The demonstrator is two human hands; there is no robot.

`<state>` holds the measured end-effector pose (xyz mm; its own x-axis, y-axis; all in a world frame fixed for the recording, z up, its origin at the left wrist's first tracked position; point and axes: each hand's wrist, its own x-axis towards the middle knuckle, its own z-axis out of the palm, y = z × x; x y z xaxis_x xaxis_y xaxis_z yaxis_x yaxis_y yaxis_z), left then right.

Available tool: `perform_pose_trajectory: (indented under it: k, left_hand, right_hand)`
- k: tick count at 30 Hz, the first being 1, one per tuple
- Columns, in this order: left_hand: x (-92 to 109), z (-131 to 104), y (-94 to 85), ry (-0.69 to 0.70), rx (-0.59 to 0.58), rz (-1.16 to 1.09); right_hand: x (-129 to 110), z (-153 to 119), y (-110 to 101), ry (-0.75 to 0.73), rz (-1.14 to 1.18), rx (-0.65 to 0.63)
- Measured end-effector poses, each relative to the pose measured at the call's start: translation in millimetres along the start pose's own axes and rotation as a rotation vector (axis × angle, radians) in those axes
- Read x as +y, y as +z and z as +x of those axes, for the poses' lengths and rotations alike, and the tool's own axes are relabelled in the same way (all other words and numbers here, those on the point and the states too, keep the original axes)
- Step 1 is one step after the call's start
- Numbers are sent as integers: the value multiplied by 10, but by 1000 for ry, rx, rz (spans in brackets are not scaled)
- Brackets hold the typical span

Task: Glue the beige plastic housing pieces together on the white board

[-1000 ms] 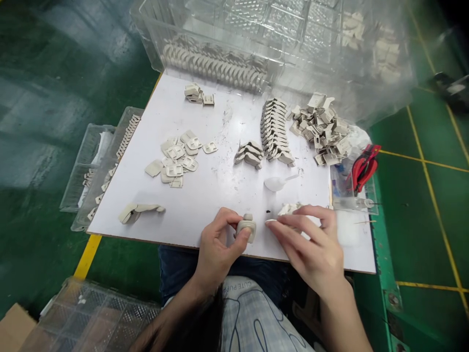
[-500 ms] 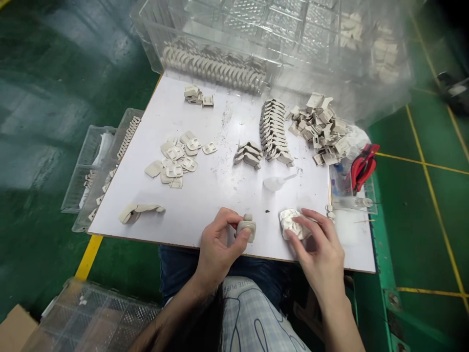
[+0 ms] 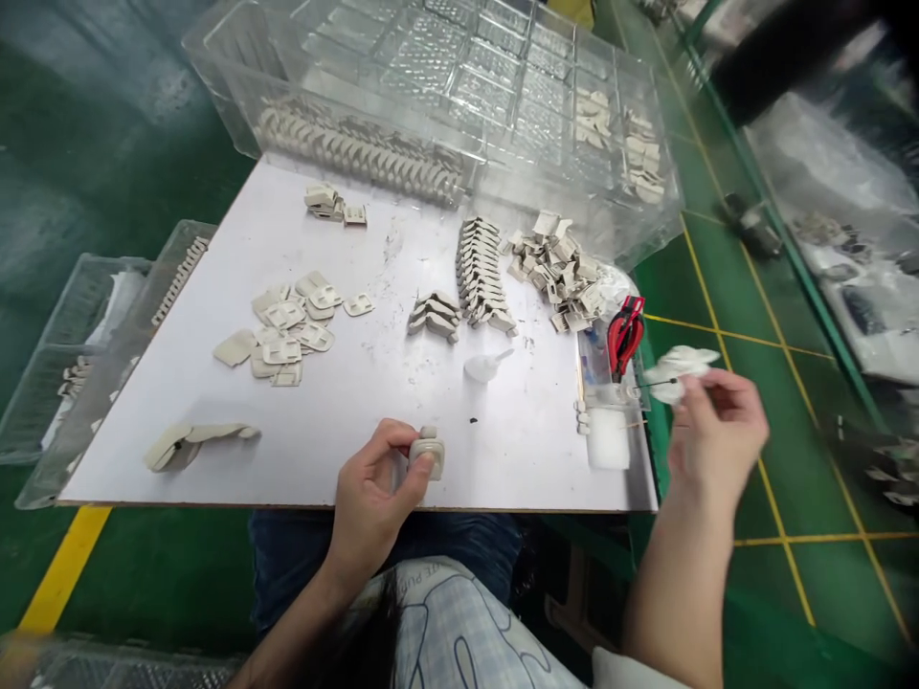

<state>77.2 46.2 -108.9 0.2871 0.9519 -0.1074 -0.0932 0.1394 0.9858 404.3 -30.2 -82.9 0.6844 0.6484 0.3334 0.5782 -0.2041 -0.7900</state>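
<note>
My left hand (image 3: 377,483) pinches a small beige plastic part (image 3: 429,457) between thumb and fingers, above the front edge of the white board (image 3: 517,440). Off the board's right side, my right hand (image 3: 718,431) grips a crumpled white cloth (image 3: 682,366). A thin dark needle shows in front of the cloth, by the clear holder. Left of my left hand lies a longer curved beige part (image 3: 201,442). Beyond my hands are a small white squeeze bottle (image 3: 484,366) and a short stack of bent beige parts (image 3: 435,316).
Flat beige plates (image 3: 283,330) lie loose at left. A row of beige parts (image 3: 481,273) and a heap of clips (image 3: 558,273) sit farther back, before a clear compartment tray (image 3: 495,196). Red-handled pliers (image 3: 626,337) and a white block (image 3: 608,440) are at the right edge.
My right hand has picked the white cloth up off the board and carried it right, past the edge. My left hand keeps its pinch on the beige part. The view has turned right.
</note>
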Motion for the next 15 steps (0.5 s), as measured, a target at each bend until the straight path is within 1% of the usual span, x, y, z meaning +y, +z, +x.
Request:
perform_pose_trajectory:
  k: [2, 4, 6, 8, 10, 12, 15]
  left_hand:
    - [2, 2, 2, -7, 9, -3]
    - [4, 1, 7, -13, 7, -6]
    - [5, -2, 11, -17, 1, -10]
    - [7, -6, 12, -23, -9, -16]
    - [10, -12, 11, -32, -23, -18]
    - [12, -19, 8, -38, -36, -15]
    - [13, -28, 5, -40, -32, -15]
  right_hand:
    - [92, 91, 50, 28, 47, 35]
    - [166, 125, 54, 11, -15, 43]
    - [207, 113, 28, -81, -198, 32]
    - [216, 85, -6, -221, -399, -11]
    - [216, 67, -45, -324, -511, -42]
    - [223, 70, -103, -355, -570, -69]
    - [220, 71, -240, -343, -603, -124]
